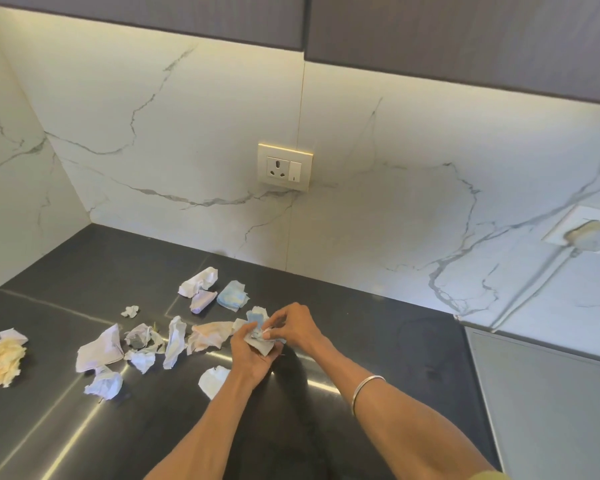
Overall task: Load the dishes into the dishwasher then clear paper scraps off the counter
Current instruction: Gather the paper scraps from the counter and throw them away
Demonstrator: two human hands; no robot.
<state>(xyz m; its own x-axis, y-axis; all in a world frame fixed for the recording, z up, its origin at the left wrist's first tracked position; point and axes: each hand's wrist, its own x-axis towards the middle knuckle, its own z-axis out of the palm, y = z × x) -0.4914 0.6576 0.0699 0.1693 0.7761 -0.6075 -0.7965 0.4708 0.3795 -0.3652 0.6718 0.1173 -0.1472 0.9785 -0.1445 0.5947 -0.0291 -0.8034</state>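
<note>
Several crumpled paper scraps lie on the dark counter [361, 327]. My left hand [248, 355] holds a small bunch of scraps [258, 332], white and blue, in its curled fingers. My right hand [293, 327] pinches the same bunch from the right. Loose on the counter are a yellow wad [2, 360] at the far left, a lilac sheet [99, 348], a white piece [213, 379] below my left wrist, a peach scrap [207, 336], a blue scrap [232, 295] and a white scrap [198, 281] near the wall. No dishes or dishwasher are in view.
A marble backsplash rises behind the counter, with a wall socket [284, 167] in its middle and a second plate [584, 235] at the right with a cord hanging from it. Dark cabinets hang overhead. A grey appliance face [548, 393] bounds the counter on the right.
</note>
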